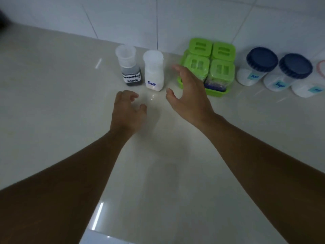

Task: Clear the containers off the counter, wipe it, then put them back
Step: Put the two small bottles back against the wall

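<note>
Against the tiled wall stand a dark seasoning sauce bottle [129, 67] and a white salt bottle [153, 71], side by side. To their right sits a green rack [216, 91] holding several green-lidded jars. Further right are two blue-lidded jars [253, 67] [284, 73] and a third white jar [309, 88] at the frame edge. My left hand [128, 111] hovers empty, fingers curled apart, in front of the two bottles. My right hand [190, 92] is spread open in front of the green rack, just right of the salt bottle, touching nothing.
The beige glossy counter [61, 103] runs left and toward me. White wall tiles [158, 20] back the row of containers. A dark blurred shape [4, 20] shows at the far left edge.
</note>
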